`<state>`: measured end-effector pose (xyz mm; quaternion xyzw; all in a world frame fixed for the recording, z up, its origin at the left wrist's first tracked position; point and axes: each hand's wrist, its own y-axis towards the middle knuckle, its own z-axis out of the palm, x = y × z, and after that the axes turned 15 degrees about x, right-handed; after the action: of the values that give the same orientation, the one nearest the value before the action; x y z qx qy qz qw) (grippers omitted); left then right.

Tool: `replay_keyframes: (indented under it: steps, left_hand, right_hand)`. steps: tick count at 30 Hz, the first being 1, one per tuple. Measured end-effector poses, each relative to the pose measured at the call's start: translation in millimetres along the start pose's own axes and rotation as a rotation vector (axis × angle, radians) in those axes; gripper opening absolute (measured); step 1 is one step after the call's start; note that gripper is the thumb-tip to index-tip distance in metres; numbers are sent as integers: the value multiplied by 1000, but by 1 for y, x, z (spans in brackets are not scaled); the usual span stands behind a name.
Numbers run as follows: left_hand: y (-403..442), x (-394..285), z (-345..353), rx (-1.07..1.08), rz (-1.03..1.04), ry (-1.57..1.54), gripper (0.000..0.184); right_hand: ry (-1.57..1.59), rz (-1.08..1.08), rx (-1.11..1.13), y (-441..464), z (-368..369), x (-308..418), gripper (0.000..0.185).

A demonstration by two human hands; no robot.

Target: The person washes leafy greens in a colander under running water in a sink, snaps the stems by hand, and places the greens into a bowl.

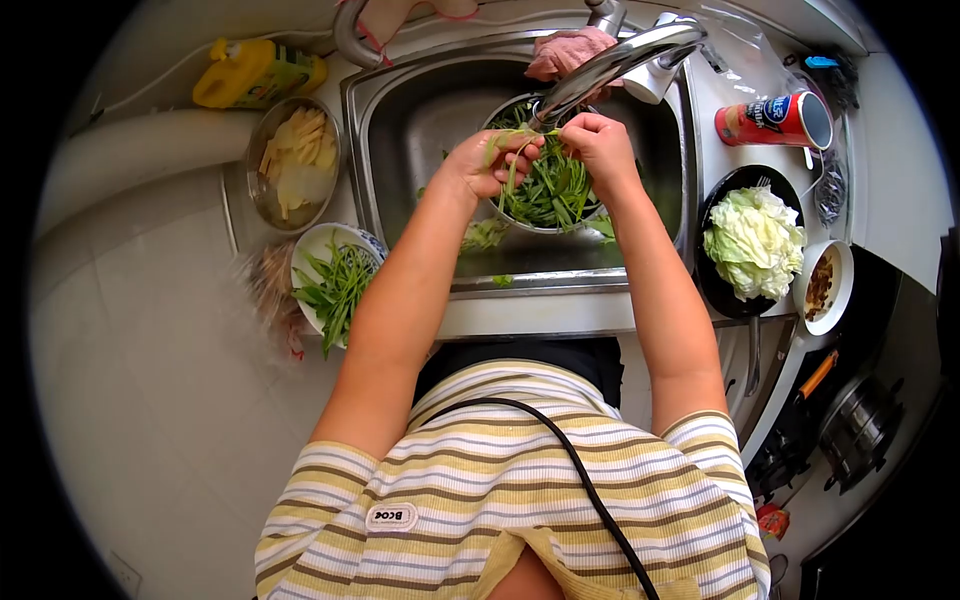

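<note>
Above a round metal bowl of leafy greens [560, 190] in the sink [410, 130], both hands meet under the curved faucet [640, 50]. My left hand [495, 162] has its fingers bent around a thin green stem with leaves. The fingertips of my right hand [600, 145] pinch the same greens just to the right. Loose leaves [484, 235] lie on the sink bottom below the bowl. A white bowl of long green stems [338, 285] stands left of my left forearm.
Left of the sink are a bowl of pale slices [300, 165] and a yellow bottle [262, 74]. On the right are a red can [770, 120], a black pan with cabbage [752, 243] and a small white bowl [840, 290]. A pink cloth [568, 53] hangs by the faucet.
</note>
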<state>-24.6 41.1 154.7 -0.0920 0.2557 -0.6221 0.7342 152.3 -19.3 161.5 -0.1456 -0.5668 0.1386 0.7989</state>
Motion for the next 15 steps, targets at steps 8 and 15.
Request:
replay_keyframes:
  steps: [8,15]
  left_hand:
    - [-9,1,9,-59,23,141,20]
    - [3,2,10,25,-38,191,14]
  right_hand:
    - [-170,-51,-4,-17,-13,-4,5]
    - [-256,-110,44,-17,1,0,9]
